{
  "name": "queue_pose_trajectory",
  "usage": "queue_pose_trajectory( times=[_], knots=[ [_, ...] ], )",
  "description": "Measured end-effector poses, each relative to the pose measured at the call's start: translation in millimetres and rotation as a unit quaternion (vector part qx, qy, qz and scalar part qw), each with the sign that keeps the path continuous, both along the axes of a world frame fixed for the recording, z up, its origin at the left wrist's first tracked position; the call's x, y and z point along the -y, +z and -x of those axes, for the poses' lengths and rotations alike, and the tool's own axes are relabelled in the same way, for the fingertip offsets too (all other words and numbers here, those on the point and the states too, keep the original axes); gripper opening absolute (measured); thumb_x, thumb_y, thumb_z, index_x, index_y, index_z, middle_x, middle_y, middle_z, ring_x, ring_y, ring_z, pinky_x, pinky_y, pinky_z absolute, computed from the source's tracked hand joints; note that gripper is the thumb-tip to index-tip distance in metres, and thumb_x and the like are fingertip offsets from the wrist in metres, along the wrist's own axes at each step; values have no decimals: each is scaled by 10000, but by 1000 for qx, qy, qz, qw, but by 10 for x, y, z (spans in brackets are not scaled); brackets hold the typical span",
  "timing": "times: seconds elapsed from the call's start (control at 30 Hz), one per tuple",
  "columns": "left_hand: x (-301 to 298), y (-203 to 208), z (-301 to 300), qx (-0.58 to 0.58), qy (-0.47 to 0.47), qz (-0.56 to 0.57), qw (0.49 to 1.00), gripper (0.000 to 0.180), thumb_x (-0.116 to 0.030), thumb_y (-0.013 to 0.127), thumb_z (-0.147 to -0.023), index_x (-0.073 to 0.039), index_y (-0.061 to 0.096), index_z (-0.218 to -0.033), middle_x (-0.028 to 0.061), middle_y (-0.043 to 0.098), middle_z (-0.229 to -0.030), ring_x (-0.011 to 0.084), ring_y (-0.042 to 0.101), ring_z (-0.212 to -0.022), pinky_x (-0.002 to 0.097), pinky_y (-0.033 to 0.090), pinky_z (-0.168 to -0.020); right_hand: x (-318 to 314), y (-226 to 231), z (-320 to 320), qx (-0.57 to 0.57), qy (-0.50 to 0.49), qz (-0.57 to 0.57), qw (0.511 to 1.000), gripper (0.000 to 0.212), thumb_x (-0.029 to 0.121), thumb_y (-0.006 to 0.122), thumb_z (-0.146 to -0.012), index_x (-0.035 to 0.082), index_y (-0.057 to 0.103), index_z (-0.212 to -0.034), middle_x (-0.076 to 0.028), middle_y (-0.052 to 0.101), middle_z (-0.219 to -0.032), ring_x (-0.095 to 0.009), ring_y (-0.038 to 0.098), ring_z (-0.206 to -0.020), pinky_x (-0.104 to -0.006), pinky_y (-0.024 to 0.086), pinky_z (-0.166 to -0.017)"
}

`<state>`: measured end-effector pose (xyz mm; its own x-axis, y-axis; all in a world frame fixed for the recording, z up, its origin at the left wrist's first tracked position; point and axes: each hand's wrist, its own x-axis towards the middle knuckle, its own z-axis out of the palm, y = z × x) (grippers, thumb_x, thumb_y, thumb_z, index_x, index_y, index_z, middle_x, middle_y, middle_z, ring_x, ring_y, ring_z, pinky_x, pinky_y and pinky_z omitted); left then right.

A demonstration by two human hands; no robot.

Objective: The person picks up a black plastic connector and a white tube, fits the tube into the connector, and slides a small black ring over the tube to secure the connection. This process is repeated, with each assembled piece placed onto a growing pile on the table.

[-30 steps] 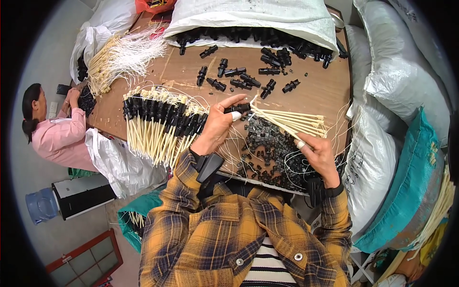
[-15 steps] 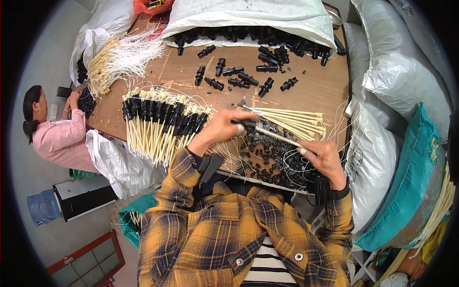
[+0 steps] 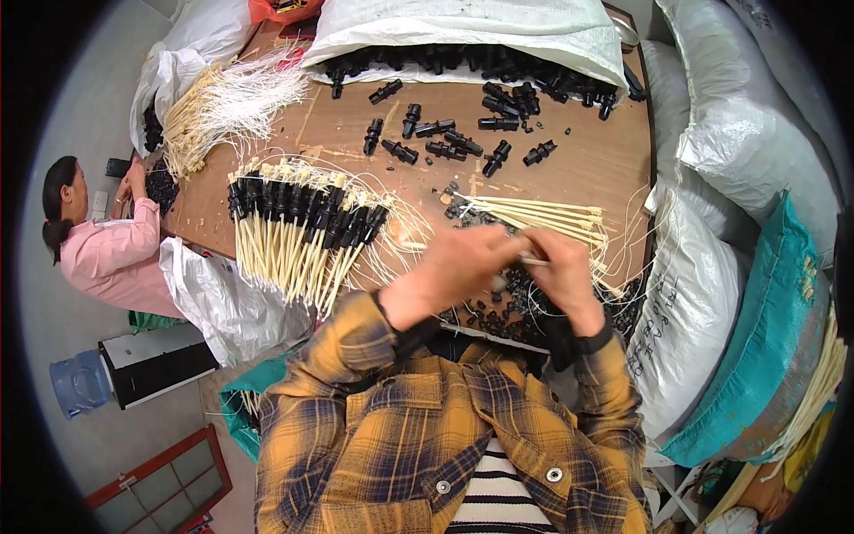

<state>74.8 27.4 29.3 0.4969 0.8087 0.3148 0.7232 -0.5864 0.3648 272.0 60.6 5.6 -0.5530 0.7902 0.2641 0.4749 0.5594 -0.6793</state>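
Note:
My left hand [image 3: 463, 264], blurred by motion, is closed, its fingertips meeting my right hand [image 3: 562, 267] over the table's near side. What it holds is hidden. Pinched in my right fingers is a pale thin stick [image 3: 535, 262], of which only a short length shows. Just beyond my hands, several pale sticks [image 3: 543, 212] lie fanned out. Under and around them small black plastic pieces [image 3: 498, 316] are heaped. Left of my left hand is a row of pale sticks with black fittings [image 3: 298, 209] on their upper parts and white strings trailing.
Loose black fittings [image 3: 433, 128] lie mid-table before an open white sack [image 3: 471, 27] full of them. A bundle of white-stringed sticks [image 3: 213, 111] is at the far left. Stuffed sacks [image 3: 685, 320] line the right edge. A person in pink [image 3: 124, 258] works at left.
My hands have come together, the left moving right and the right moving left. The black fitting and long stick seen between them are now mostly hidden.

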Motion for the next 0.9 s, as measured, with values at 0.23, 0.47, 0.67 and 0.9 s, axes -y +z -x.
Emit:
queue_pose_trajectory(
  times=[0.23, 0.47, 0.67, 0.9],
  knots=[
    [42, -439, 536, 79, 266, 182, 943, 154, -161, 641, -858, -102, 613, -997, 64, 620, -700, 191, 568, -529, 291, 460, -507, -96, 77, -404, -519, 26, 369, 771, 206, 148, 702, -812, 28, 538, -780, -69, 660, -975, -112, 541, -516, -259, 463, -519],
    [-14, -290, 168, 428, 211, 442, 760, 160, -5, 642, -829, -33, 668, -984, -22, 615, -711, 40, 527, -572, 193, 405, -481, 205, -21, 314, 95, 43, -89, 991, 233, 170, 720, -802, 79, 613, -988, -67, 586, -654, -169, 568, -512, -272, 441, -497],
    [25, -168, 267, 194, 245, 377, 872, 278, 26, 638, -767, -31, 647, -1038, 59, 664, -814, 118, 614, -696, 261, 486, -630, 263, -41, 282, 4, -79, -9, 997, 148, 102, 678, -792, 88, 688, -938, -110, 601, -607, -228, 607, -521, -309, 460, -501],
    [96, -270, 279, 105, 155, 238, 953, 372, 78, 534, -730, -45, 614, -1071, 147, 623, -938, 344, 602, -932, 408, 479, -811, 208, -23, 319, -21, -82, -30, 996, 142, 99, 667, -749, 97, 666, -892, -103, 621, -659, -275, 619, -558, -353, 475, -487]
  ],
)
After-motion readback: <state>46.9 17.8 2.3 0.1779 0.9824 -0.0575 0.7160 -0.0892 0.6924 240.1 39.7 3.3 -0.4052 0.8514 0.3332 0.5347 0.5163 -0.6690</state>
